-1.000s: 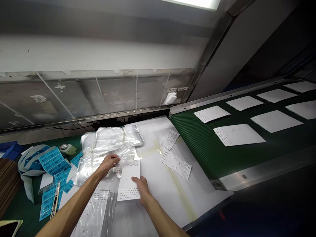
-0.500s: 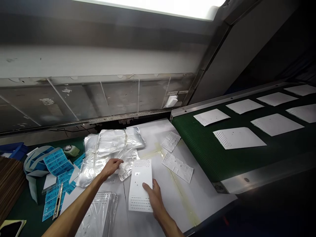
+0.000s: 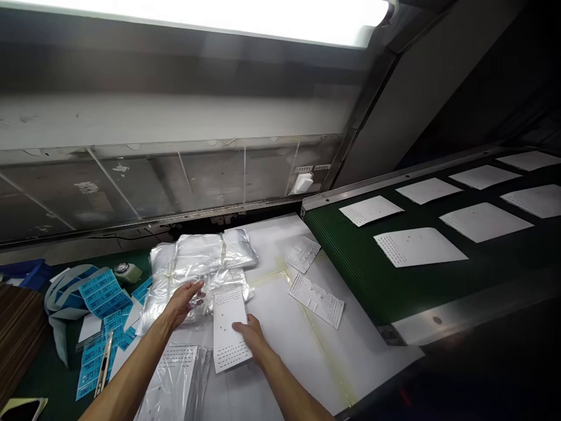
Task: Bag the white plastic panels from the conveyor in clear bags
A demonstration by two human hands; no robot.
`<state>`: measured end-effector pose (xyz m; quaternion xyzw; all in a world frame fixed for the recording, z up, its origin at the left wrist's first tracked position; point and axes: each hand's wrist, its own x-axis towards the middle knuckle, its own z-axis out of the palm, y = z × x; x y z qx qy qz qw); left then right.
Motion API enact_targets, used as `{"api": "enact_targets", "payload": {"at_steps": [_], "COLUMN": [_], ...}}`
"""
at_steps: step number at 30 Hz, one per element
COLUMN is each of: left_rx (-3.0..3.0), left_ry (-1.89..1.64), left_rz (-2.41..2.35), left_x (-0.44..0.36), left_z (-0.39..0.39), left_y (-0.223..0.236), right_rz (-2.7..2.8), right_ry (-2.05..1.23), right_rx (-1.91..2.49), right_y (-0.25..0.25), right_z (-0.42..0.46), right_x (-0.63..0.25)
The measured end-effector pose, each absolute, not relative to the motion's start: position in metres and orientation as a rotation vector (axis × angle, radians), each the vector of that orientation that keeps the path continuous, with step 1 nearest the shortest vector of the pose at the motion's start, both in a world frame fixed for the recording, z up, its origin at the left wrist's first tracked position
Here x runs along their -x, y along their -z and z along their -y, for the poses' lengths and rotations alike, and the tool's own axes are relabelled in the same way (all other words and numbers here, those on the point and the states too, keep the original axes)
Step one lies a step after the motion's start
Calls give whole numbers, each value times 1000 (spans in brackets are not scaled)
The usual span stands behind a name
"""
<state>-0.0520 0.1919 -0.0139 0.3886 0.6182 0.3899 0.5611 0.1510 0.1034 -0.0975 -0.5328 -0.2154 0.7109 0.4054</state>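
Observation:
My right hand (image 3: 253, 338) is closed around the right edge of a white panel (image 3: 228, 327), its thumb lying on the face. Rows of short dark slots run across both ends of the panel, with small holes in its middle. The panel's top end reaches the lower edge of some clear plastic bags (image 3: 230, 279). My left hand (image 3: 184, 303) is over the near side of these bags, left of the panel, fingers apart; whether it touches the plastic is unclear. Below it lies a stack of bagged white panels (image 3: 175, 380).
Two loose slotted panels, the nearer one (image 3: 316, 301) tilted, lie on the white table cover (image 3: 272, 392). A green conveyor belt (image 3: 350, 257) carries several white panels at right. Blue label sheets (image 3: 103, 292), a utility knife (image 3: 104, 362) and a small jar (image 3: 127, 272) are at left.
The panel in my right hand has moved left and tilted slightly. My left hand has drawn back to the left and its fingers have spread. The camera view has shifted a little.

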Motion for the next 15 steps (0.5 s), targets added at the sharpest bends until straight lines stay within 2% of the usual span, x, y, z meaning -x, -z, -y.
{"api": "enact_targets", "payload": {"at_steps": [8, 12, 15], "left_rx": [-937, -1345, -1586], "left_ry": [-1254, -1313, -1277], "left_rz": [-1441, -1817, -2024], "left_x": [88, 109, 95], "left_z": [-170, -127, -85], "left_y": [-68, -108, -114], "right_rz": [636, 672, 641], "right_ry": [-1744, -1666, -1630], "right_rx": [1321, 1195, 1144], "right_y": [76, 38, 5], "right_z": [-94, -57, -30], "right_x": [-165, -204, -227]}}
